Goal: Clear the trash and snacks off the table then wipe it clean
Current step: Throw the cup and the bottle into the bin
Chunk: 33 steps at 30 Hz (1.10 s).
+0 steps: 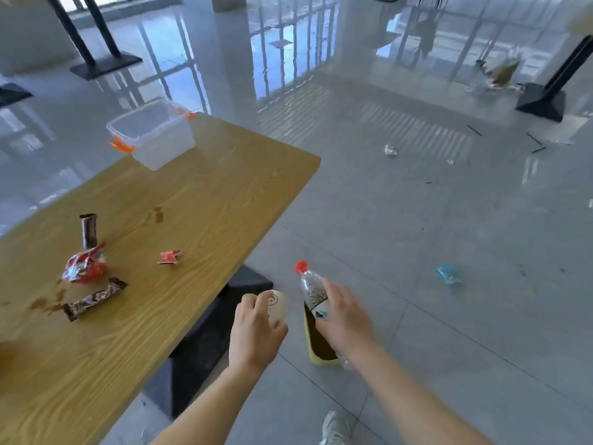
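Observation:
My right hand (pixel 345 317) grips a clear plastic bottle (pixel 310 289) with a red cap, held over a small yellow bin (pixel 316 354) on the floor beside the table. My left hand (pixel 256 329) is closed on a pale paper cup (pixel 278 304) with a printed mark, just off the table's right edge. On the wooden table (pixel 192 239) lie a crumpled red wrapper (pixel 85 264), a small red wrapper (pixel 168 256), a brown snack bar wrapper (pixel 94 298) and an upright brown wrapper (pixel 89 229). Brown spill stains (pixel 157 215) mark the tabletop.
A clear plastic box (pixel 154 136) with orange latches stands at the table's far end. Litter lies on the grey tiled floor: a foil ball (pixel 390 150) and a blue wrapper (pixel 447 273). The black table base (pixel 205 342) is under the table. My shoe (pixel 335 427) shows below.

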{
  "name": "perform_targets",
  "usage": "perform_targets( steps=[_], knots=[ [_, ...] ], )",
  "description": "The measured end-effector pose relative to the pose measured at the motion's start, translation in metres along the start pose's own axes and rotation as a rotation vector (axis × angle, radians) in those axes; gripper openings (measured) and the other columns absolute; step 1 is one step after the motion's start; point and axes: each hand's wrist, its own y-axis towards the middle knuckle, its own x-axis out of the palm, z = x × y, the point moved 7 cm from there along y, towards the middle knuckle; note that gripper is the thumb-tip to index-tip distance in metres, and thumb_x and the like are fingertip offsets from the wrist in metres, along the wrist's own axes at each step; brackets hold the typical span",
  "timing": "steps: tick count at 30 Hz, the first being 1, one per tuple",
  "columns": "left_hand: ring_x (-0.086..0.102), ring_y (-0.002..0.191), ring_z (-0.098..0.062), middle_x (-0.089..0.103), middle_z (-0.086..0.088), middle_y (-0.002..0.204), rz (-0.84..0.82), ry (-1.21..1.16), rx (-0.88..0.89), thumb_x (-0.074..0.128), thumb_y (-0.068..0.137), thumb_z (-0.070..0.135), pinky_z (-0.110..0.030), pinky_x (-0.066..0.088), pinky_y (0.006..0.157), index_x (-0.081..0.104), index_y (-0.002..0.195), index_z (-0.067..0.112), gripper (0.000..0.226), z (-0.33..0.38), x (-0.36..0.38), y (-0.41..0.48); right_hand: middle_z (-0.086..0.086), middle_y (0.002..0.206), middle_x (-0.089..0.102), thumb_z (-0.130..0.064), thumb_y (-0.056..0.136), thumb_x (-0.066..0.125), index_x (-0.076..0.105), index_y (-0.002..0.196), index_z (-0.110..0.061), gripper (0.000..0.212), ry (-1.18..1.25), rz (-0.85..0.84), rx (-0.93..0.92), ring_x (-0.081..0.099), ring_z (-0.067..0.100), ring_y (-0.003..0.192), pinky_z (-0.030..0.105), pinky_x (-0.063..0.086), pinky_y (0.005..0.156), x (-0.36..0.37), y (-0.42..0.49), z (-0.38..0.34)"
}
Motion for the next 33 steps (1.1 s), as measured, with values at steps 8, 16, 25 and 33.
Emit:
perform_targets(
  steps=[8, 16, 25, 33],
  knots=[
    [0.046, 0.101, -0.012, 0.049, 0.001, 0.121, -0.119, -0.093, -0.137, 0.072, 0.081, 0.025, -0.025, 0.047, 0.081, 0.051, 0.129, 0.026, 0.052, 0.028, 0.142, 0.050, -0.001, 0.144, 0.042, -0.028, 0.083, 0.068, 0.025, 0.152, -0.029, 0.082, 0.084, -0.074, 0.191, 0.047, 0.021, 0.127, 0.037, 0.046, 0.097, 0.032, 0.055, 0.145],
    [0.043, 0.092, -0.010, 0.050, -0.001, 0.120, -0.244, -0.024, -0.245, 0.071, 0.083, 0.029, -0.010, 0.032, 0.060, 0.047, 0.131, 0.026, 0.054, -0.041, 0.301, 0.106, 0.000, 0.136, 0.049, -0.035, 0.081, 0.068, 0.029, 0.150, -0.031, 0.079, 0.186, -0.141, 0.402, 0.056, 0.024, 0.115, 0.034, 0.047, 0.088, 0.154, 0.122, 0.241],
    [0.041, 0.092, -0.010, 0.051, 0.000, 0.117, -0.305, 0.161, -0.225, 0.068, 0.085, 0.031, -0.024, 0.044, 0.074, 0.049, 0.127, 0.026, 0.047, -0.119, 0.429, 0.142, 0.003, 0.133, 0.044, -0.039, 0.085, 0.068, 0.025, 0.151, -0.026, 0.080, 0.209, -0.196, 0.481, 0.054, 0.027, 0.115, 0.039, 0.049, 0.091, 0.290, 0.171, 0.300],
    [0.045, 0.090, -0.015, 0.050, 0.000, 0.107, -0.341, 0.351, 0.016, 0.063, 0.087, 0.024, -0.026, 0.048, 0.077, 0.052, 0.126, 0.024, 0.040, -0.133, 0.479, 0.152, 0.007, 0.136, 0.041, -0.036, 0.091, 0.066, 0.023, 0.151, -0.021, 0.075, 0.115, -0.242, 0.467, 0.053, 0.026, 0.115, 0.036, 0.049, 0.095, 0.342, 0.187, 0.319]
  ],
)
